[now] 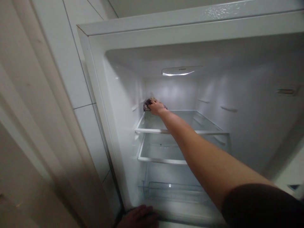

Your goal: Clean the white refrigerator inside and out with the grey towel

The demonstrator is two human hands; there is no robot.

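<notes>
My right hand (156, 107) reaches deep into an open white fridge (114, 104) and presses a dark crumpled cloth (147, 104) against the back left corner, just above the top glass shelf (180, 130). My right arm stretches across the shelf's front rail. My left hand (139, 217) rests low on the fridge's bottom front edge, fingers curled over it; whether it grips anything else is hidden.
A second glass shelf (161, 160) sits below the first, and a clear drawer (171, 190) below that. The interior lamp (180, 71) glows in the ceiling. White wall tiles (78, 72) and a beige door frame (35, 110) stand to the left.
</notes>
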